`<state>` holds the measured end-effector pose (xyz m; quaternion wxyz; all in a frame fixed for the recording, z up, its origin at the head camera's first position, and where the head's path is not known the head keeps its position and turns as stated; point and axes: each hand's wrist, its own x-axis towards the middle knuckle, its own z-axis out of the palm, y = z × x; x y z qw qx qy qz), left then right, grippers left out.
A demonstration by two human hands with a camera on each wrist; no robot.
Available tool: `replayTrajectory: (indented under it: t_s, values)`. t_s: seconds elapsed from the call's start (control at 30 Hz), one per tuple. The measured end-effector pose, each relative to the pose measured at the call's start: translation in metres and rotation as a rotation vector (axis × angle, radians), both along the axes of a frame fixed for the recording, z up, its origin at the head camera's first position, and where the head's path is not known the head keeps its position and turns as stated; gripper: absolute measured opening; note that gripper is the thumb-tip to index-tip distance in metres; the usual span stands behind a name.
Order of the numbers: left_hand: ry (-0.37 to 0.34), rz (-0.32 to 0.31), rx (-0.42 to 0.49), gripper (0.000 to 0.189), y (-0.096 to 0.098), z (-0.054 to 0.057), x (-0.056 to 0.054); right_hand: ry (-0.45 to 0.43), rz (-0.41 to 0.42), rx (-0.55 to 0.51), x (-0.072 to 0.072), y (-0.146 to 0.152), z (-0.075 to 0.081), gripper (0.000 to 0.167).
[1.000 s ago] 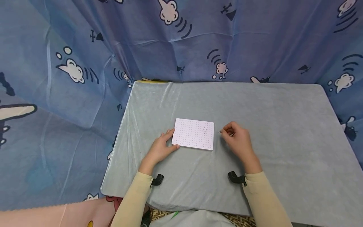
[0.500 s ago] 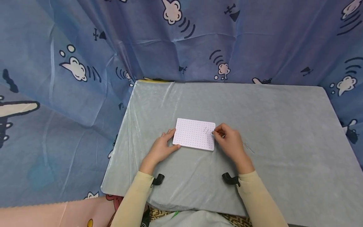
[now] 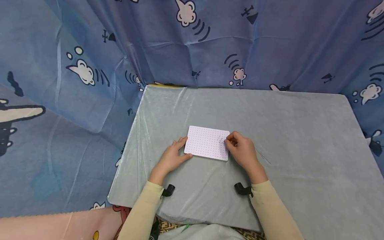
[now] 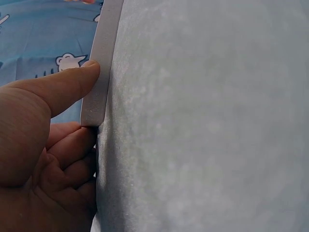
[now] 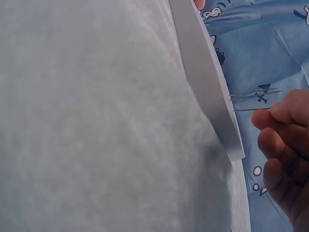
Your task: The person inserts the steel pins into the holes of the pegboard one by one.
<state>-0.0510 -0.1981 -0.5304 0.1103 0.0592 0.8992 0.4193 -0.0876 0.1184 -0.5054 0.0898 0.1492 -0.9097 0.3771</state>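
Note:
My left hand [image 3: 170, 159] holds a white board [image 3: 201, 143] with a grid of small holes by its near left corner. In the left wrist view the thumb [image 4: 82, 79] presses on the board's side edge. Between thumb and forefinger, my right hand [image 3: 243, 151] pinches a thin metal needle [image 5: 251, 109] over the board's right part. Its tip meets the board's top in the right wrist view; how deep it sits I cannot tell. Two more needles [image 5: 256, 94] stand close together in the board beside it.
A few loose needles [image 3: 263, 156] lie on the grey cloth-covered table [image 3: 285, 126], just right of my right hand. Blue patterned curtain [image 3: 168, 56] hangs behind the table and along its left side.
My right hand has moved left from beside the board to over its right part, bringing the needle to its surface. The loose needles on the cloth have come into sight. My left hand keeps its hold.

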Motion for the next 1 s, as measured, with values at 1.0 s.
replayTrajectory:
  t_s: [1.0]
  values:
    - [0.01,-0.011,0.008,0.083,-0.0002,-0.0011,0.0002,-0.082,-0.002,0.016,-0.0012,0.0008,-0.0024,0.005]
